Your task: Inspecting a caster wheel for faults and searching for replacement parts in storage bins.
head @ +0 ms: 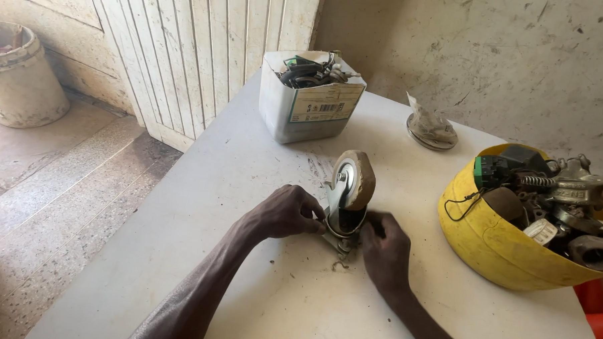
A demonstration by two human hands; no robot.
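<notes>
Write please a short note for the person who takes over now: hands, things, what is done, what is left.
Left hand: grips the caster at its fork base.
Right hand: fingers pinch the caster's base from the other side.
Caster stands wheel-up, mounting plate down, on the white table.
Nearby: cut box of parts behind, yellow helmet of hardware at right.
Done: caster is out and steadied.
Left: probably work at its base; details hidden.

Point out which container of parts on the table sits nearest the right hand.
The yellow bowl-shaped container, heaped with metal fittings, lies just beyond the right hand. The white box of parts stands at the table's far edge, well beyond both hands.
</notes>
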